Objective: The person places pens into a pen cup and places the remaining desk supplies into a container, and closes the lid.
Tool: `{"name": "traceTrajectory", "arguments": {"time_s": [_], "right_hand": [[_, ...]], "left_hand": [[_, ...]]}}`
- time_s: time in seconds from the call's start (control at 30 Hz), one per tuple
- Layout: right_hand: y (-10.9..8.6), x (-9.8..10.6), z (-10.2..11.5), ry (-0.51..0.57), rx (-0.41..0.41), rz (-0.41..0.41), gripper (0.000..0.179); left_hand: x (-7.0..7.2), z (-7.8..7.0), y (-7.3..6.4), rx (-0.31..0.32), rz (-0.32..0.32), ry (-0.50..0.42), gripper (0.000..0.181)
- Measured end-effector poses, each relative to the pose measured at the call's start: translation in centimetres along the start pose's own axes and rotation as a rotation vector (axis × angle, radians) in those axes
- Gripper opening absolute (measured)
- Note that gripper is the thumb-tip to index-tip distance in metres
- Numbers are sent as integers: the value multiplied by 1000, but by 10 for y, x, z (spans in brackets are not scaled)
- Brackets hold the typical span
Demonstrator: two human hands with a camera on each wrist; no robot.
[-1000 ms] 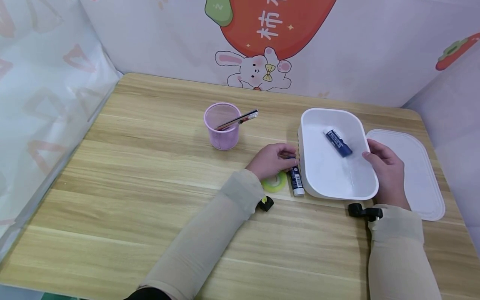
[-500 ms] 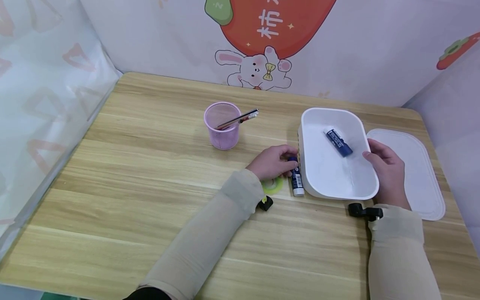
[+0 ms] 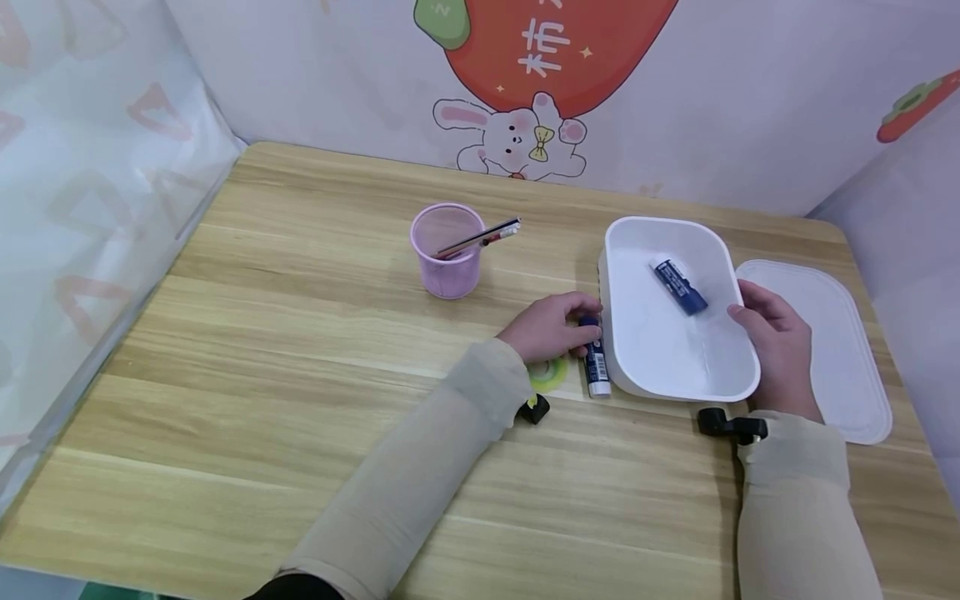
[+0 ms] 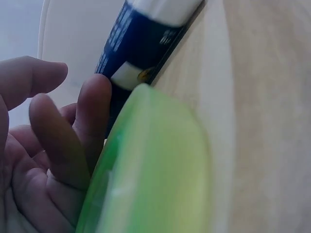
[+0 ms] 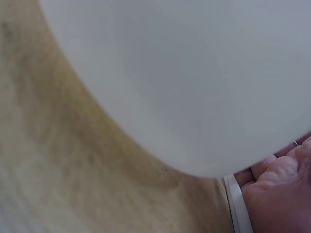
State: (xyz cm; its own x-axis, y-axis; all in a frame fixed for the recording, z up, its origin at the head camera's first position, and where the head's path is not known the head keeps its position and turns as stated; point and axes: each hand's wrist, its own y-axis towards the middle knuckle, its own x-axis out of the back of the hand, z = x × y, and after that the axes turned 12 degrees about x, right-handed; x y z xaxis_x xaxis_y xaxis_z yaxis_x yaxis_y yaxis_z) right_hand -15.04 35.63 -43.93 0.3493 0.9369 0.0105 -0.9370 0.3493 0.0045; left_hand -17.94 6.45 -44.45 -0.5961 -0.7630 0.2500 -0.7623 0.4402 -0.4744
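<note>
My left hand (image 3: pixel 549 327) reaches over the capped end of a navy glue stick (image 3: pixel 597 371) lying beside a white plastic box. In the left wrist view its fingers are spread and bent beside the glue stick (image 4: pixel 138 46); one fingertip appears to touch it, with no clear pinch. A light green roll of tape (image 3: pixel 551 375) lies partly under this hand and fills the front of that wrist view (image 4: pixel 165 170). My right hand (image 3: pixel 780 350) grips the box (image 3: pixel 675 354) by its right wall, thumb on the rim. A second navy glue stick (image 3: pixel 678 287) lies inside.
A flat white lid (image 3: pixel 840 358) lies on the table right of the box, partly behind my right hand. Farther back stands a pink mesh cup (image 3: pixel 448 275) with several pencils (image 3: pixel 480 240) leaning out. Printed white sheets (image 3: pixel 337 100) border the wooden table (image 3: pixel 262 333).
My left thumb and fingers have shifted slightly at the glue stick's capped end, and the hand covers more of the tape. The box and right hand stay in place.
</note>
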Motion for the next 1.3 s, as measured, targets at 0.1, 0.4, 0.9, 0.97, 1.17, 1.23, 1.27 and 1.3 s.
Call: {"name": "traceTrajectory", "arguments": {"time_s": [0.1,0.4,0.9,0.97,1.17,1.23,1.27,1.3], "right_hand": [[0,0,0,6,6,0,48],[0,0,-1,20,13,3,48],[0,-1,-1,39,23,-4,47],[0,-1,-1,37,24,-3,47],[0,0,-2,30,20,-5,47],[0,0,-2,26,17,-5,47],[0,0,-2,24,16,-5,48],[0,0,-2,25,15,-6,48]], "left_hand": [[0,0,0,-8,5,-20,37],[1,1,1,-25,39,-8,36],[2,-1,0,-4,55,-5,37],[3,0,0,-10,50,7,32],[7,4,3,-55,99,7,21],[10,6,4,-63,134,-23,22],[11,6,4,-65,150,-35,23],[12,7,4,-64,165,-49,23]]}}
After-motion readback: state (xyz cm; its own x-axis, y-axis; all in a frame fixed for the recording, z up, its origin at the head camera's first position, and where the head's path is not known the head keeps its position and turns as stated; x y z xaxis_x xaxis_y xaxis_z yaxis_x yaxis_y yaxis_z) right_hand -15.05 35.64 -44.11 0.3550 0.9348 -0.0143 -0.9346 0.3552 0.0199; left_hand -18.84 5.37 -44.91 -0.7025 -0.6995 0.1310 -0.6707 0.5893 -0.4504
